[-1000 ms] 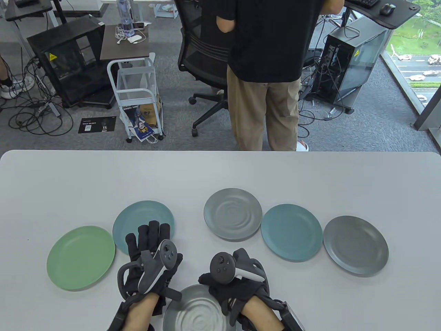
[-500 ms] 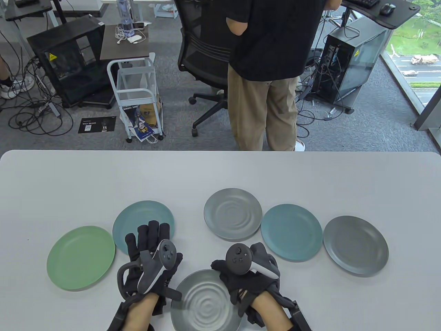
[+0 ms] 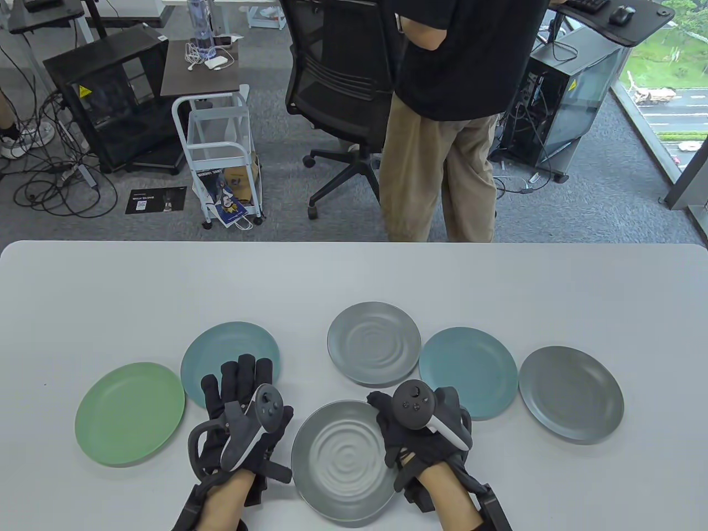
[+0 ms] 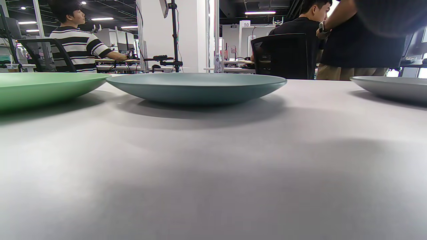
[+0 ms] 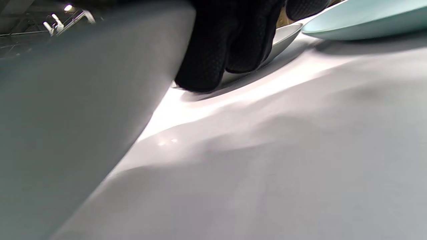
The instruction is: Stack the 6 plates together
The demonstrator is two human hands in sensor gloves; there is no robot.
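Since a second ago: right hand [image 3: 423, 428] has carried the rippled grey plate [image 3: 342, 459] forward, gripping its right rim | left hand [image 3: 243, 412] flat, fingers spread, holding nothing | advice: keep it level, lower squarely onto the grey plate ahead [image 3: 373, 343].

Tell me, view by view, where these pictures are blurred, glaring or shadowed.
Table view: sharp, evenly lit; bright daylight at the window on the right. Left wrist view: teal round plate crisp, soft shadow beneath it, near white tabletop blurred. Right wrist view: rippled grey plate fills the left as a blur; glare streak on the tabletop beside the black gloved fingers.
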